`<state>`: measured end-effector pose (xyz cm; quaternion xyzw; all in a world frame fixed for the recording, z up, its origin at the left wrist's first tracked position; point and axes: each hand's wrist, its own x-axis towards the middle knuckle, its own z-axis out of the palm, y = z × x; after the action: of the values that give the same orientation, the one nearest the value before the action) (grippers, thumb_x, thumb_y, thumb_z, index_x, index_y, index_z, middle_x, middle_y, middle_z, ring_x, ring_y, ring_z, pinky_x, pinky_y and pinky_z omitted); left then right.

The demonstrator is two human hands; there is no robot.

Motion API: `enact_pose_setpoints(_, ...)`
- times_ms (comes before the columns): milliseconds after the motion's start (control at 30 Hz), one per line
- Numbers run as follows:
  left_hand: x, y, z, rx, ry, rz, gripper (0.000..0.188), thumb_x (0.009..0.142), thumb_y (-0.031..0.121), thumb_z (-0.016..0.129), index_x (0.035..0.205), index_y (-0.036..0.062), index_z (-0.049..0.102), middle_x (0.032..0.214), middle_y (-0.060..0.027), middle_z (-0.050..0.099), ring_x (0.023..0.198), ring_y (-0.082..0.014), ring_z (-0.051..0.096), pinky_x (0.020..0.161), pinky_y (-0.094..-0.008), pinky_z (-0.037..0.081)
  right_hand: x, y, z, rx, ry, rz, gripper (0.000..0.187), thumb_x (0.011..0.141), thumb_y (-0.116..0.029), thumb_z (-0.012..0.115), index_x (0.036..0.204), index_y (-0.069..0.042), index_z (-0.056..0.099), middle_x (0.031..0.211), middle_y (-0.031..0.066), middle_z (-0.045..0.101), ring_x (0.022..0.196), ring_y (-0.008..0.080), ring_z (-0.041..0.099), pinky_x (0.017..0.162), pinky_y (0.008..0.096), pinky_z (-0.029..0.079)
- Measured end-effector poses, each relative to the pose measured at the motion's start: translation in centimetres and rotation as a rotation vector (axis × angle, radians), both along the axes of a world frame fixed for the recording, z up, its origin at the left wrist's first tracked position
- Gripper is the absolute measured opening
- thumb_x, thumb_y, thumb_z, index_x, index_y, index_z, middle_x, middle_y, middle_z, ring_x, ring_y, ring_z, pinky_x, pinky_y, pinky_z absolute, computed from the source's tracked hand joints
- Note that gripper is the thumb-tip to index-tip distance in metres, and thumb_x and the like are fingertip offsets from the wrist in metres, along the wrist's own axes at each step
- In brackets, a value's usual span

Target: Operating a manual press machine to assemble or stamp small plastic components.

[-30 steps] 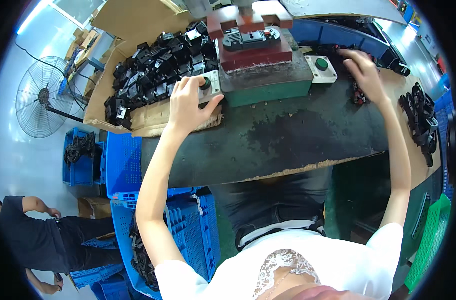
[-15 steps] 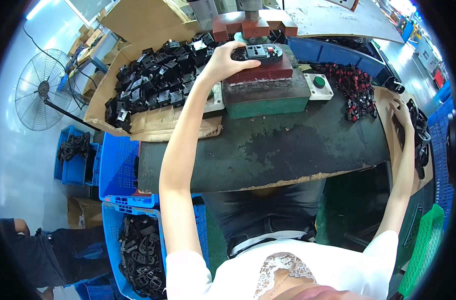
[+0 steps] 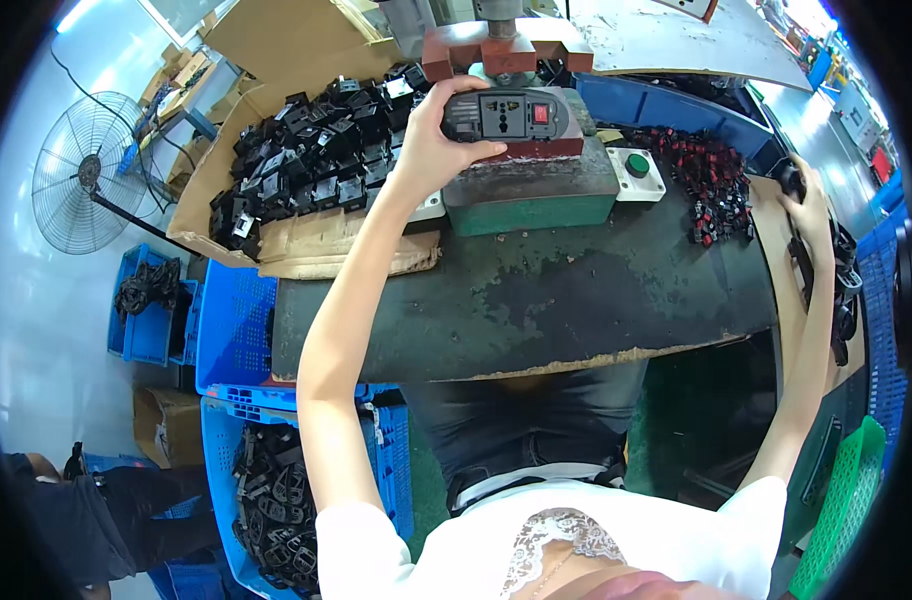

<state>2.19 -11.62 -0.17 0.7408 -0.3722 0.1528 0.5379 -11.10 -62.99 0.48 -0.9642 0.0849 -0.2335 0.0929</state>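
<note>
My left hand [image 3: 431, 140] grips a black socket panel [image 3: 506, 116] by its left end, thumb below and fingers above. The panel has a grey universal outlet and a red rocker switch, and its face is turned up toward me. It is in front of the dark red block [image 3: 546, 150] of a press, under the red press head [image 3: 506, 52]. At the far right, my right hand [image 3: 812, 208] has its thumb and fingers around a black plastic part [image 3: 792, 184] at the top of a pile of black parts [image 3: 842, 265].
A cardboard box [image 3: 191, 225] of black socket modules stands left of the press. Right of it are a green button [image 3: 637, 165] and a heap of small red-and-black switches [image 3: 711, 190]. Blue crates [image 3: 226, 480] hold black frames at lower left. A person [image 3: 106, 530] is beyond them.
My left hand has raised the socket panel off the press block and tipped its face toward me. My right hand has moved farther away, onto the black part at the top of the pile.
</note>
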Motion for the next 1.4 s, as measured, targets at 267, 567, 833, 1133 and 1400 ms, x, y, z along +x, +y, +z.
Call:
enact_pose_setpoints(267, -2.9, 2.6, 1.0, -0.093, 0.24, -0.028, 0.058, 0.061, 0.009, 0.083, 0.11, 0.0026, 0.054, 0.092, -0.0025, 0.061, 0.082, -0.0081, 0.057, 0.075, -0.0233, 0.047, 1.4, 21.1, 5.7, 0.202, -0.264, 0.691, 0.039, 0.065, -0.009, 0.078, 0.097, -0.001, 0.056, 0.101, 0.0037, 0.059, 0.093, 0.0129, 0.054, 0.083, 0.0263, 0.043)
enact_pose_setpoints(567, -4.9, 7.1, 1.6, -0.028, 0.133, 0.103, 0.058, 0.06, 0.007, 0.082, 0.11, 0.0026, 0.053, 0.091, -0.0026, 0.062, 0.083, -0.0075, 0.058, 0.075, -0.0238, 0.048, 5.8, 30.2, 2.5, -0.45, -0.735, 0.784, 0.033, 0.064, -0.022, 0.079, 0.087, -0.01, 0.061, 0.083, 0.004, 0.051, 0.074, 0.0215, 0.048, 0.062, 0.0327, 0.042)
enact_pose_setpoints(833, -7.3, 9.9, 2.3, 0.025, 0.057, 0.179, 0.057, 0.061, 0.003, 0.08, 0.111, 0.0038, 0.053, 0.097, -0.0041, 0.062, 0.091, -0.0115, 0.06, 0.081, -0.0263, 0.048, 9.5, 34.5, -0.4, -0.315, -0.608, 0.819, 0.039, 0.073, -0.029, 0.072, 0.102, -0.007, 0.058, 0.094, 0.0094, 0.053, 0.085, 0.0276, 0.053, 0.077, 0.0373, 0.045)
enact_pose_setpoints(1133, -10.9, 16.6, 2.7, 0.127, -0.011, 0.507, 0.058, 0.058, 0.002, 0.081, 0.11, 0.0051, 0.056, 0.097, -0.0047, 0.061, 0.091, -0.0145, 0.059, 0.084, -0.0282, 0.046, 10.7, 36.0, -0.2, -0.08, -0.346, 1.003, 0.041, 0.08, -0.029, 0.066, 0.111, -0.006, 0.052, 0.111, 0.0141, 0.054, 0.099, 0.0337, 0.055, 0.084, 0.04, 0.047)
enact_pose_setpoints(1400, -15.3, 25.1, 0.1, 0.367, -0.119, 0.853, 0.053, 0.062, 0.008, 0.078, 0.11, 0.0048, 0.055, 0.098, -0.0096, 0.062, 0.089, -0.0208, 0.061, 0.08, -0.0318, 0.048, 10.6, 35.3, 1.5, 0.132, -0.11, 1.157, 0.034, 0.077, -0.016, 0.069, 0.103, 0.0, 0.054, 0.114, 0.0123, 0.059, 0.104, 0.032, 0.056, 0.09, 0.0354, 0.043)
